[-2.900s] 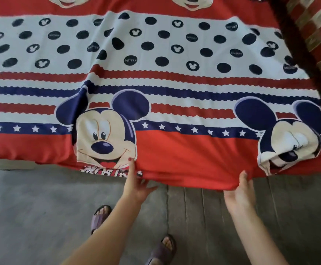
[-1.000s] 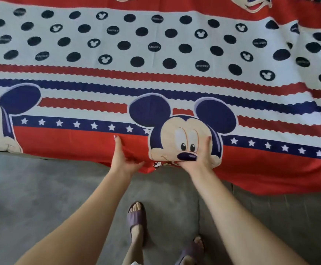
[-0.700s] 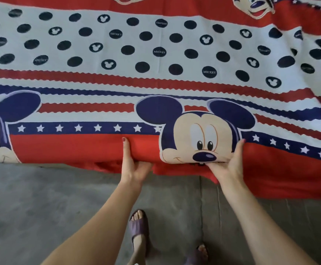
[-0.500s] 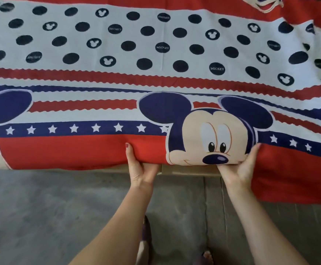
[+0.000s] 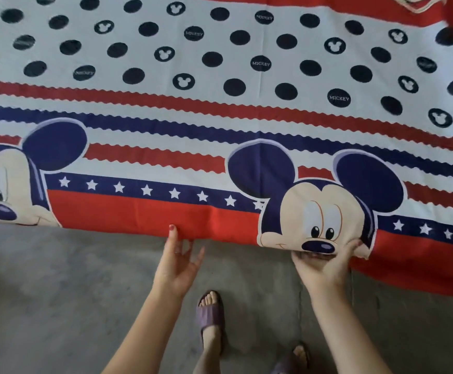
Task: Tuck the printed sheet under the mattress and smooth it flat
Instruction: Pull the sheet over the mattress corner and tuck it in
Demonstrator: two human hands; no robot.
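Observation:
The printed sheet (image 5: 220, 136) covers the whole bed: red, white and navy stripes, black dots and cartoon mouse faces. Its near red edge lies tight along the bed's side on the left and middle, and hangs loose toward the floor on the right (image 5: 414, 268). My left hand (image 5: 178, 261) is palm up with relaxed fingers, one fingertip touching the red edge. My right hand (image 5: 324, 264) cups the sheet's edge from below under the mouse face, thumb on the fabric at the right. The mattress is hidden by the sheet.
Grey concrete floor (image 5: 58, 298) runs along the bed's near side. My feet in purple slippers (image 5: 210, 317) stand just in front of the bed, below my hands.
The view has shifted left along the bed. My left hand has come off the edge and opened, with only a fingertip touching. My right hand still holds the edge under the mouse face.

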